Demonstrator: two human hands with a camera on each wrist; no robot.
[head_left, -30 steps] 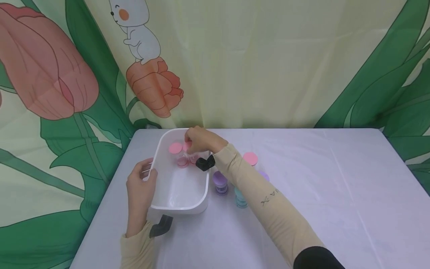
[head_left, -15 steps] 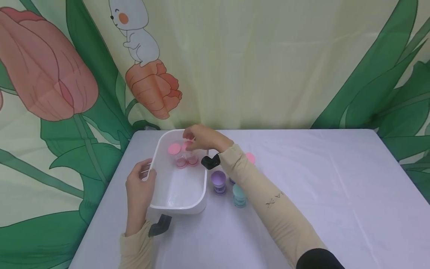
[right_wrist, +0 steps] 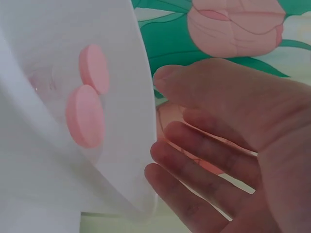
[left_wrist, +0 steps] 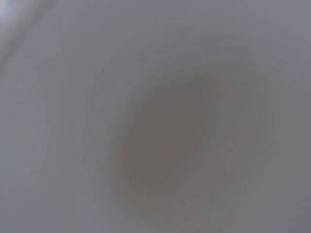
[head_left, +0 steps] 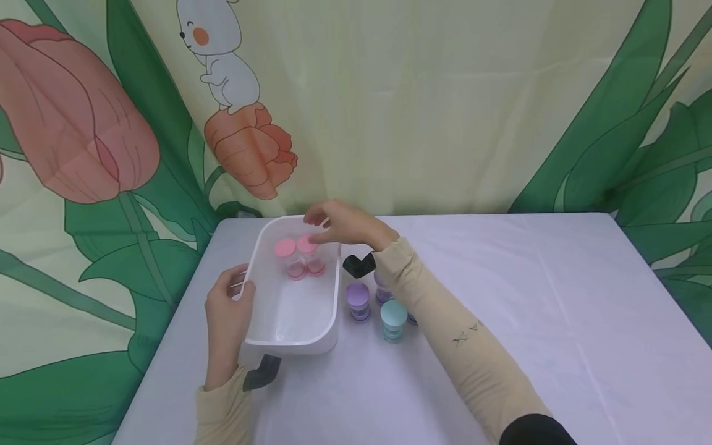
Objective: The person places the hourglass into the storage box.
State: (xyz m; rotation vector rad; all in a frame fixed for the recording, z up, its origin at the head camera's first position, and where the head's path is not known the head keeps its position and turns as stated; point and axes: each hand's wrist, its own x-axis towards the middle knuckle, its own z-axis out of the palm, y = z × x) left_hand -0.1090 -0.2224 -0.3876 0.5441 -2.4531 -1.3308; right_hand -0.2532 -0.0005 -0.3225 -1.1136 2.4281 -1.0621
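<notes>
My left hand (head_left: pixel 229 318) grips the left wall of a white plastic bin (head_left: pixel 289 343), thumb at the rim. Inside, toward the far end, two small clear jars stand side by side, the left jar (head_left: pixel 286 248) and the right jar (head_left: pixel 308 243) both with pink lids. Above the bin's far right corner is my right hand (head_left: pixel 345 222), fingers spread and holding nothing, the thumb close over the right jar's lid. Its fingers (right_wrist: pixel 182 182) show apart from the pink lids (right_wrist: pixel 85 116) in the right wrist view. The left wrist view is only a grey blur.
Right of the bin stand a purple-lidded jar (head_left: pixel 358 295), a teal-lidded jar (head_left: pixel 394 316) and another purplish jar (head_left: pixel 384 292), partly behind my right sleeve (head_left: pixel 445 321). The white-covered table (head_left: pixel 556 309) meets a printed curtain (head_left: pixel 434 123) at the back.
My right hand has loosened from the right pink-lidded jar and moved slightly up and right, fingers spreading. That jar stays in the bin. The left hand keeps its grip.
</notes>
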